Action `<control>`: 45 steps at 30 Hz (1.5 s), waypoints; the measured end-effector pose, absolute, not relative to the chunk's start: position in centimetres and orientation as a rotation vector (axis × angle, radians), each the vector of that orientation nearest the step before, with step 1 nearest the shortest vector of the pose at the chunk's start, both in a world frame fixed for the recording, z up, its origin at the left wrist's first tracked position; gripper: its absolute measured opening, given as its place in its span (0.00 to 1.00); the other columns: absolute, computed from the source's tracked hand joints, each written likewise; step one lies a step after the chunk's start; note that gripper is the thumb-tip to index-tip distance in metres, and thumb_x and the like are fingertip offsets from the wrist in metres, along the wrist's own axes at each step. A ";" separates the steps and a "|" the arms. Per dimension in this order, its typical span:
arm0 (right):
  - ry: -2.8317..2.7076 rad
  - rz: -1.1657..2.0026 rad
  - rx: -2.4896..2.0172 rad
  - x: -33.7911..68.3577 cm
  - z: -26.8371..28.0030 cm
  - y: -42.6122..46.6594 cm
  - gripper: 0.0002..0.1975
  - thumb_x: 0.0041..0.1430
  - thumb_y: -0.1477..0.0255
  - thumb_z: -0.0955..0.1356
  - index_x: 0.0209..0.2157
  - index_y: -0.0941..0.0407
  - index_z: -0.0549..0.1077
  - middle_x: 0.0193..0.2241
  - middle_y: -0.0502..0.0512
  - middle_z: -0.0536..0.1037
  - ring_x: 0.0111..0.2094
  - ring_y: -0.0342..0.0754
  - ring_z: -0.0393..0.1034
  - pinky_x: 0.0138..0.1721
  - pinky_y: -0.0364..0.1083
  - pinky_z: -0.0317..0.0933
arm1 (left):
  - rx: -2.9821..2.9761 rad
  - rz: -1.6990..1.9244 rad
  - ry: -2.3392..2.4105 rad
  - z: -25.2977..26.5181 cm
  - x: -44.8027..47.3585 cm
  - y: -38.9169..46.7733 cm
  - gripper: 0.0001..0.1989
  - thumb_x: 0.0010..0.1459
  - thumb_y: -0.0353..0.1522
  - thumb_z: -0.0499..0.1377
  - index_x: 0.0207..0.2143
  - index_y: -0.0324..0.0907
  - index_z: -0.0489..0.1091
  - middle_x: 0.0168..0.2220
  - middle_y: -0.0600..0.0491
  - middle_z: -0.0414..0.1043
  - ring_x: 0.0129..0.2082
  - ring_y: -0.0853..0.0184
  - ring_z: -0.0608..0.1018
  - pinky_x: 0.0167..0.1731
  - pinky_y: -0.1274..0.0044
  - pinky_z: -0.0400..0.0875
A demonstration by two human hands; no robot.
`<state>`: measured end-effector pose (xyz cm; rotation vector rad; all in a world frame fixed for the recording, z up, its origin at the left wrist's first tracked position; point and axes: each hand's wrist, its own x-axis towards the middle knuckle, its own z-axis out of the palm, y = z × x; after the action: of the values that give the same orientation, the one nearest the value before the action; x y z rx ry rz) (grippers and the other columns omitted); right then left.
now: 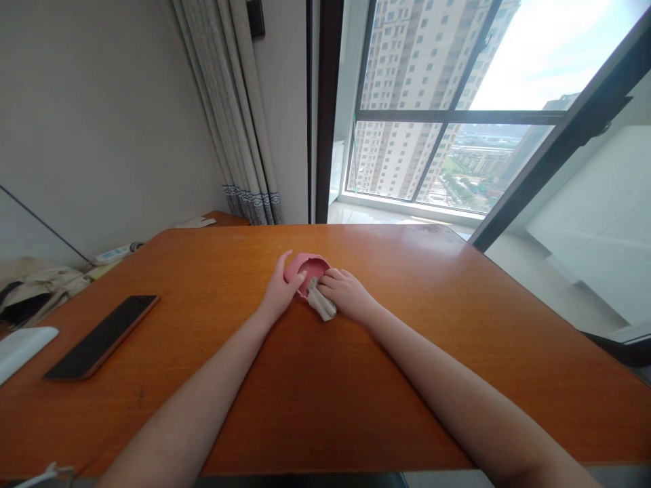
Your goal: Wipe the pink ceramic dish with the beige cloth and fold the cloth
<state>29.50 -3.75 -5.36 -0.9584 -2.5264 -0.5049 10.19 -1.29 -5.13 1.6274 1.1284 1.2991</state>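
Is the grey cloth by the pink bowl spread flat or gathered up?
Gathered up: the grey cloth shows as a narrow, creased strip at the right hand, its upper end by the rim of the pink bowl.

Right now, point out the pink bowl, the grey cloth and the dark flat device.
Pink bowl point(313, 268): head view, on its inner surface.
Grey cloth point(323, 305): head view, on the part hanging outside the bowl.
Dark flat device point(106, 337): head view, mid-way along its black top face.

Dark phone point(102, 339) left of the fingers point(334, 276) — beyond them, gray curtain point(231, 108) leftward, large window point(447, 116) rightward.
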 end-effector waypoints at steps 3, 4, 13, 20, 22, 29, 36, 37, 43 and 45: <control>-2.455 -0.489 -1.040 29.0 -5.8 -3.9 0.08 0.63 0.73 0.61 0.35 0.56 0.73 0.34 0.55 0.75 0.42 0.49 0.62 0.43 0.47 0.57 | 1.433 1.361 1.094 -5.8 11.2 -1.9 0.38 0.51 0.39 0.60 0.61 0.42 0.47 0.57 0.43 0.60 0.57 0.58 0.65 0.57 0.65 0.57; -2.423 -0.472 -1.065 28.8 -5.9 -4.0 0.08 0.63 0.74 0.62 0.37 0.56 0.73 0.35 0.56 0.75 0.42 0.49 0.63 0.43 0.47 0.58 | 1.418 1.379 1.081 -6.2 11.5 -2.0 0.39 0.51 0.39 0.61 0.62 0.43 0.47 0.59 0.44 0.58 0.59 0.58 0.63 0.58 0.67 0.56; -1.844 -0.283 -1.061 28.6 -5.1 -5.4 0.18 0.63 0.70 0.61 0.55 0.53 0.65 0.53 0.57 0.70 0.58 0.51 0.59 0.59 0.56 0.51 | 1.406 1.463 1.136 -7.4 10.5 -0.8 0.26 0.53 0.34 0.58 0.55 0.42 0.58 0.59 0.46 0.59 0.59 0.60 0.62 0.60 0.68 0.53; -1.949 -0.114 -1.062 29.6 -6.3 -4.0 0.23 0.59 0.73 0.62 0.57 0.54 0.64 0.59 0.56 0.63 0.61 0.51 0.54 0.60 0.54 0.55 | 1.330 1.448 1.011 -7.7 11.7 -1.4 0.27 0.50 0.35 0.62 0.53 0.43 0.61 0.57 0.47 0.62 0.58 0.60 0.64 0.59 0.68 0.56; -1.967 -0.089 -1.014 29.2 -6.4 -4.2 0.24 0.57 0.74 0.61 0.57 0.56 0.64 0.59 0.57 0.63 0.61 0.51 0.54 0.59 0.53 0.56 | 1.176 1.460 1.018 -7.4 12.2 -1.7 0.27 0.50 0.36 0.62 0.53 0.44 0.60 0.55 0.47 0.64 0.55 0.60 0.68 0.54 0.68 0.63; -2.120 -0.157 -1.035 25.4 -5.7 -6.2 0.25 0.56 0.75 0.62 0.57 0.59 0.63 0.56 0.59 0.67 0.59 0.53 0.56 0.57 0.53 0.54 | 0.724 1.593 1.049 -5.7 13.3 -2.8 0.25 0.51 0.34 0.62 0.50 0.46 0.56 0.42 0.51 0.69 0.37 0.69 0.75 0.39 0.76 0.71; -2.096 -0.308 -1.323 24.6 -5.3 -6.5 0.10 0.62 0.72 0.61 0.41 0.58 0.70 0.41 0.61 0.74 0.45 0.53 0.62 0.42 0.50 0.54 | 0.647 1.516 0.912 -5.2 15.2 -4.4 0.16 0.55 0.42 0.58 0.39 0.45 0.58 0.28 0.58 0.63 0.26 0.73 0.69 0.31 0.78 0.67; -2.137 -0.326 -1.298 25.2 -5.2 -6.3 0.08 0.62 0.72 0.61 0.39 0.57 0.70 0.39 0.60 0.74 0.43 0.52 0.62 0.41 0.50 0.53 | 0.667 1.524 0.929 -5.2 15.0 -4.2 0.17 0.54 0.45 0.58 0.38 0.44 0.58 0.28 0.58 0.62 0.26 0.73 0.69 0.31 0.78 0.66; -2.360 -0.289 -1.005 28.1 -4.6 -5.1 0.08 0.64 0.72 0.60 0.40 0.56 0.70 0.39 0.57 0.74 0.43 0.48 0.63 0.42 0.47 0.51 | 0.921 1.383 0.974 -5.4 12.6 -1.9 0.21 0.49 0.45 0.62 0.41 0.45 0.63 0.31 0.58 0.65 0.28 0.73 0.69 0.28 0.80 0.65; -2.288 -0.237 -1.077 27.2 -4.7 -5.6 0.09 0.64 0.72 0.61 0.42 0.56 0.69 0.41 0.58 0.74 0.44 0.49 0.63 0.42 0.47 0.51 | 0.896 1.457 0.988 -5.6 12.9 -1.9 0.18 0.51 0.43 0.61 0.41 0.45 0.63 0.32 0.57 0.64 0.30 0.72 0.69 0.32 0.79 0.66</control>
<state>27.16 -5.55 -4.69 -1.0768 -2.2875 -0.2372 12.91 -1.90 -5.64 0.8958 0.9880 1.4570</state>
